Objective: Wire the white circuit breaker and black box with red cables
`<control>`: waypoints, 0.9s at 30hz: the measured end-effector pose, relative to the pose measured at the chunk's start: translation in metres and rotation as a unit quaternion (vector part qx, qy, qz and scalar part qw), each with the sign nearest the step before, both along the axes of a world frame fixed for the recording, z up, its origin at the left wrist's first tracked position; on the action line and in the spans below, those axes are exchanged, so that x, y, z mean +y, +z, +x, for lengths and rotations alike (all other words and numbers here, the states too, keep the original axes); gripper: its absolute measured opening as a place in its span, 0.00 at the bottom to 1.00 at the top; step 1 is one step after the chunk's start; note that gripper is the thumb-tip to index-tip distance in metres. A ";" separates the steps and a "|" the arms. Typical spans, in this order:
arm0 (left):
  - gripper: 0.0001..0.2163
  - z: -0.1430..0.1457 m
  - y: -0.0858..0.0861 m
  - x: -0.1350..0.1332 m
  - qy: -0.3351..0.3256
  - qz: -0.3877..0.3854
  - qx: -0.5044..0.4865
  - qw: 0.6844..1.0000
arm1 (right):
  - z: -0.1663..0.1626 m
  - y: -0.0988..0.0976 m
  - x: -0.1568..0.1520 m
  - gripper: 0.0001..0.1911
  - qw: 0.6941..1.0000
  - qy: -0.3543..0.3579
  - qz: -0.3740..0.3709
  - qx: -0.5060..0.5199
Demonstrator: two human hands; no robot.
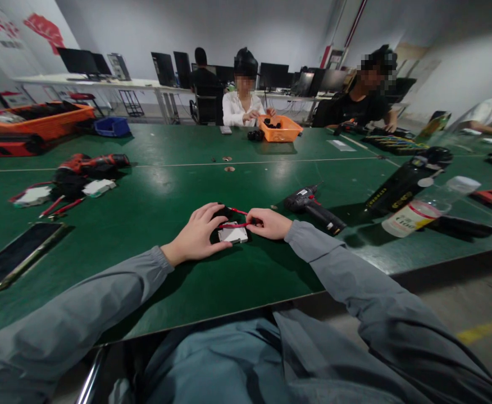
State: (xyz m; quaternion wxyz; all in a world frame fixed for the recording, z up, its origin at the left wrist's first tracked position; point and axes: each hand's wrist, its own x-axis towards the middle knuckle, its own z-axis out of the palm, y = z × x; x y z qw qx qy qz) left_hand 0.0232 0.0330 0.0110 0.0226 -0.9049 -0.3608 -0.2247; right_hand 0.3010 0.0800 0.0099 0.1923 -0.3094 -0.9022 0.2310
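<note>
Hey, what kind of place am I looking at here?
Probably an electronics assembly workshop: a long green work table shared by several seated people, black-and-red cordless screwdrivers lying on it, and orange plastic parts bins. Both hands handle a small white module with red wires.

A wide green worktop (153, 191) fills the view. Near its front edge lies a small white block with red wires (233, 231), and just right of it a black power drill (313, 207). Further right lie a clear bottle (427, 210) on its side and a black cylinder (406, 179). At the left lie a dark phone (16, 255) and a red tool (90, 164). An orange bin (279, 129) sits at the far side.
</note>
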 end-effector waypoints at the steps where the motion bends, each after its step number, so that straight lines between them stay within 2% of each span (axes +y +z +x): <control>1: 0.29 0.003 -0.001 0.000 0.001 -0.008 0.004 1.000 | 0.000 0.000 0.000 0.06 1.000 0.002 -0.006 0.004; 10: 0.28 0.008 -0.002 0.003 0.000 -0.051 -0.012 0.999 | 0.003 0.002 0.001 0.07 0.999 0.003 -0.030 0.026; 19: 0.29 0.008 -0.004 0.004 0.005 -0.049 -0.007 0.999 | 0.002 0.006 -0.003 0.08 0.997 -0.027 -0.025 0.069; 27: 0.28 0.007 -0.004 0.005 0.005 -0.054 -0.007 0.998 | 0.004 0.008 -0.003 0.07 0.998 -0.024 -0.012 0.053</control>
